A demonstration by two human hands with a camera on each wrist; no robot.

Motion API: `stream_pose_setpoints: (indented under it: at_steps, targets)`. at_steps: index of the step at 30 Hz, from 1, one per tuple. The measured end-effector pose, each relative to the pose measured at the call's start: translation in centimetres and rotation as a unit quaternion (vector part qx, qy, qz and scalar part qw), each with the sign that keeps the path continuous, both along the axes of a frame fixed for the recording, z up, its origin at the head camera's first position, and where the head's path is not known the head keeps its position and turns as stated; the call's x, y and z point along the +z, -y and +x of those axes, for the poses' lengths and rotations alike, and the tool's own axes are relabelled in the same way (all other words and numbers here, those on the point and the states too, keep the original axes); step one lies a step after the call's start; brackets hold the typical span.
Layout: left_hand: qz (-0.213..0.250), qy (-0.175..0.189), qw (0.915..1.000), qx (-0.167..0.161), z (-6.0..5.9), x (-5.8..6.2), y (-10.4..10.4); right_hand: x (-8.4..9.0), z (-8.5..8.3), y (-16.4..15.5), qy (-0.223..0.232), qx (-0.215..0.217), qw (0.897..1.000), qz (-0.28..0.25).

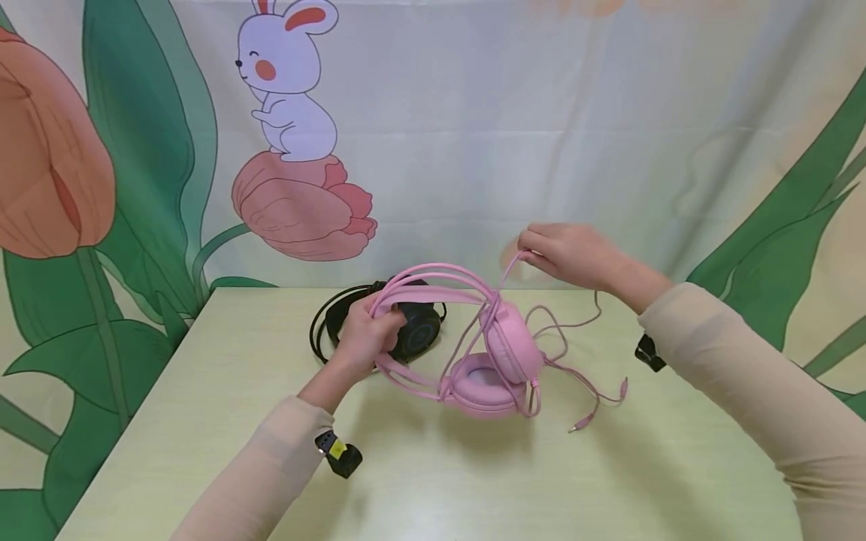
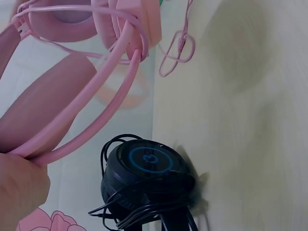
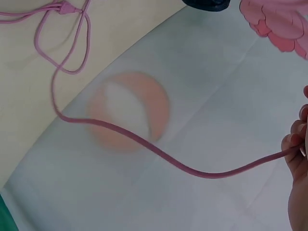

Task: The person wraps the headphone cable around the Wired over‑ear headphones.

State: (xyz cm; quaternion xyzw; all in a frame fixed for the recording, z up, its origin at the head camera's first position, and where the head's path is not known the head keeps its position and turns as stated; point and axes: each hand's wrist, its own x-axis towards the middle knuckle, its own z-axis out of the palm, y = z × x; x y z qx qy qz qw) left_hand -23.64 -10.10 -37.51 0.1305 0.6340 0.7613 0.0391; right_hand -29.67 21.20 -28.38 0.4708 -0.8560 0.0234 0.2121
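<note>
A pair of pink headphones (image 1: 516, 342) is held above the table, its headband gripped by my left hand (image 1: 365, 334). The ear cups hang to the right of that hand, and pink cable loops around them and the band. Up and to the right, my right hand (image 1: 568, 252) pinches a stretch of the pink cable (image 3: 211, 174) between thumb and fingers. The cable's split end with its plugs (image 1: 583, 423) trails at the right. Behind my left hand lie black headphones (image 2: 149, 163), their black cord bundled around them.
The pale table (image 1: 223, 451) runs back to a hanging cloth (image 1: 460, 135) printed with a rabbit and tulips. A small black camera is strapped to each wrist, the left one (image 1: 343, 458) marked with yellow.
</note>
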Motion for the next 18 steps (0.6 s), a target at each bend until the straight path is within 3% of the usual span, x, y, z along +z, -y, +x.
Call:
stream_pose_setpoints:
  at_steps: [5,12,18]
  targets:
    - [0.028,0.005,0.9988,-0.040,0.3,-0.3,-0.1,-0.1,-0.6,-1.0,0.055,-0.059,0.997,-0.020]
    - [0.083,-0.004,0.9934,-0.079,0.5,-0.4,-0.4,-0.7,-1.1,-1.1,0.071,-0.067,0.995,-0.031]
    - [0.132,0.012,0.9849,-0.111,0.9,-0.1,-0.6,-1.0,-1.2,-0.3,0.112,-0.094,0.989,-0.034]
